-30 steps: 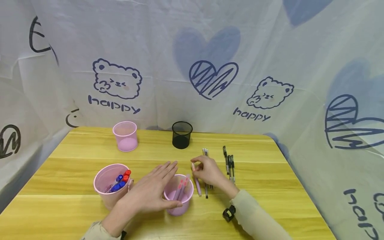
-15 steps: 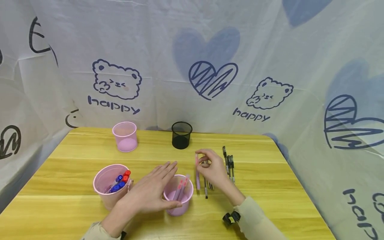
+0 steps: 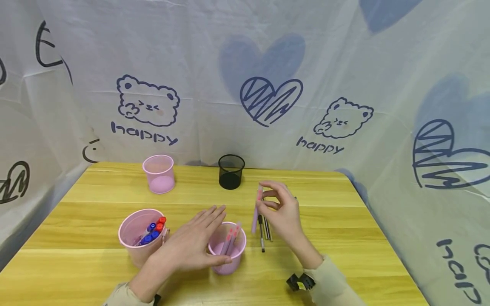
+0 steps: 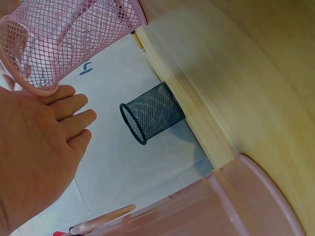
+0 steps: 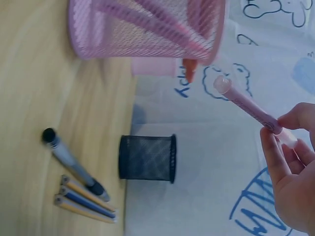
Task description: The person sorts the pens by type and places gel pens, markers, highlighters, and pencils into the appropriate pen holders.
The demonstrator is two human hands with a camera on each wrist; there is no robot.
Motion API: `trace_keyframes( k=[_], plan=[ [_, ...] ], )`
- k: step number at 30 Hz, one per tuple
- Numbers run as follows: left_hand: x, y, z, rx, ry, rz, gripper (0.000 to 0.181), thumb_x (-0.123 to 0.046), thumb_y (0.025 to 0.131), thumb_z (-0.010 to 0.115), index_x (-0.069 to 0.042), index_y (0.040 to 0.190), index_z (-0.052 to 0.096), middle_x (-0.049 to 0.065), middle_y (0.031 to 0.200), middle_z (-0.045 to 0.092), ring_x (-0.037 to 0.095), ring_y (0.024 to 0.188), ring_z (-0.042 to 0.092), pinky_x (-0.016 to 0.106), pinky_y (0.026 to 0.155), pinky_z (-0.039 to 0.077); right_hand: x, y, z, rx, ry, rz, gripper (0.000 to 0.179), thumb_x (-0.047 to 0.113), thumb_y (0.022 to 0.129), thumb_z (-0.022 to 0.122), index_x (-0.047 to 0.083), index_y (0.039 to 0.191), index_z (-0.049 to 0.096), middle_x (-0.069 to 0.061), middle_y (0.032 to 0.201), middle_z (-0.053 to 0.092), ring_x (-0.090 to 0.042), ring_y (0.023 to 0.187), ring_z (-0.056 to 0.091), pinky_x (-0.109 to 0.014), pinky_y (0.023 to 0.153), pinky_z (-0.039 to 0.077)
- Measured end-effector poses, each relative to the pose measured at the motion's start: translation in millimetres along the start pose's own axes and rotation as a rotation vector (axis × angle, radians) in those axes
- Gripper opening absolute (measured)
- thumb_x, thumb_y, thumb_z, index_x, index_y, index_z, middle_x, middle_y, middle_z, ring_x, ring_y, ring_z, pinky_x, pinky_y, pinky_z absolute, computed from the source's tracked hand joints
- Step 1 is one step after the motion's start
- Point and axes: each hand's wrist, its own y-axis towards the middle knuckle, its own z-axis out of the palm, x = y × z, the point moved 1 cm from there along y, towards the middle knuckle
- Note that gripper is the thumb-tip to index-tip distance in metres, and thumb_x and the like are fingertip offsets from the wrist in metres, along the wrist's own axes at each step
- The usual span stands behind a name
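My right hand (image 3: 281, 212) pinches a pink pen (image 3: 255, 216) near its upper end, between thumb and fingertips. In the right wrist view that pen (image 5: 251, 107) is raised and slanted, apart from the pink mesh cup (image 5: 147, 34). My left hand (image 3: 187, 244) lies with straight fingers beside the mesh cup (image 3: 226, 270), its thumb across the near side. In the left wrist view, the fingers (image 4: 71, 105) are right at the cup's rim. A few pink pens (image 3: 229, 243) stand leaning inside this cup. Below my right hand lie a black gel pen (image 3: 262, 233) and several pencils (image 5: 88, 199).
A pink bucket (image 3: 134, 253) holding red and blue markers (image 3: 152, 237) stands left of my left hand. Farther back are a pink cup (image 3: 160, 182) and a black mesh cup (image 3: 231, 180). A printed cloth (image 3: 206, 63) hangs behind the table's far edge.
My right hand has lifted the pink pen off the table beside the pencils and moved it up and slightly right. The left hand has stayed in place.
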Motion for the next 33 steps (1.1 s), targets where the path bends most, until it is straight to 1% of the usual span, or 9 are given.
trace_keyframes(
  k=[3,10,14,19,22,25,30,31,33],
  plan=[
    [-0.4,0.2,-0.6,0.005,0.000,-0.002,0.111,-0.079,0.086,0.062,-0.004,0.163,0.033,0.008,0.172,0.022,0.030,0.158,0.020,0.047,0.128,0.021,7,-0.5,-1,-0.008,0.028,-0.027,0.049,-0.021,0.084,0.072,-0.004,0.129,0.065,-0.019,0.126,0.061,-0.021,0.102,0.069,-0.033,0.084,0.064],
    [-0.3,-0.2,-0.1,0.008,-0.007,-0.009,0.111,-0.077,0.086,0.064,-0.004,0.163,0.033,0.009,0.172,0.022,0.031,0.158,0.021,0.048,0.128,0.022,20,-5.5,2,-0.002,0.076,-0.101,0.048,-0.022,0.084,0.072,-0.006,0.127,0.062,-0.022,0.125,0.060,-0.024,0.104,0.069,-0.034,0.084,0.064],
    [-0.1,0.1,0.0,0.011,-0.004,-0.010,0.110,-0.077,0.086,0.064,-0.004,0.163,0.033,0.009,0.172,0.022,0.032,0.158,0.022,0.048,0.128,0.022,25,-10.5,6,0.011,0.090,-0.118,0.045,-0.022,0.084,0.072,-0.007,0.125,0.061,-0.022,0.125,0.059,-0.021,0.104,0.069,-0.034,0.084,0.064],
    [0.1,0.1,-0.3,0.010,-0.002,-0.007,0.110,-0.078,0.086,0.063,-0.004,0.162,0.033,0.009,0.172,0.023,0.032,0.158,0.023,0.048,0.127,0.022,24,-19.3,13,0.047,0.115,-0.125,0.043,-0.022,0.084,0.072,-0.008,0.123,0.059,-0.025,0.123,0.059,-0.016,0.104,0.068,-0.034,0.084,0.064],
    [0.3,0.2,-0.2,0.010,0.003,-0.004,0.111,-0.080,0.086,0.061,-0.004,0.162,0.033,0.009,0.172,0.024,0.032,0.158,0.023,0.048,0.127,0.023,20,-25.0,17,0.070,0.119,-0.155,0.042,-0.022,0.084,0.071,-0.010,0.121,0.058,-0.028,0.121,0.058,-0.018,0.103,0.068,-0.035,0.083,0.064],
    [0.4,0.3,0.1,0.014,0.004,-0.004,0.112,-0.081,0.086,0.060,-0.004,0.163,0.033,0.010,0.172,0.024,0.032,0.158,0.023,0.048,0.127,0.023,17,-30.4,21,0.090,0.115,-0.171,0.042,-0.021,0.084,0.071,-0.010,0.122,0.057,-0.028,0.119,0.058,-0.020,0.103,0.069,-0.036,0.083,0.064],
    [0.9,0.5,0.3,0.016,0.004,-0.004,0.112,-0.081,0.086,0.059,-0.004,0.163,0.033,0.010,0.172,0.023,0.032,0.158,0.022,0.049,0.127,0.023,13,-38.9,25,0.115,0.113,-0.147,0.041,-0.019,0.085,0.072,-0.007,0.123,0.059,-0.025,0.117,0.059,-0.023,0.102,0.069,-0.039,0.083,0.064],
    [0.9,0.6,0.4,0.015,0.004,-0.004,0.112,-0.081,0.086,0.059,-0.004,0.163,0.033,0.010,0.172,0.024,0.032,0.158,0.023,0.049,0.127,0.023,13,-40.4,25,0.119,0.116,-0.144,0.041,-0.018,0.086,0.072,-0.006,0.122,0.059,-0.024,0.116,0.060,-0.022,0.102,0.069,-0.039,0.083,0.064],
    [0.9,0.6,0.5,0.012,0.007,-0.001,0.112,-0.082,0.086,0.059,-0.004,0.162,0.033,0.011,0.171,0.024,0.033,0.157,0.023,0.049,0.127,0.023,11,-43.4,26,0.128,0.122,-0.145,0.040,-0.018,0.086,0.072,-0.007,0.122,0.059,-0.024,0.115,0.060,-0.024,0.101,0.070,-0.040,0.083,0.064]
  ],
)
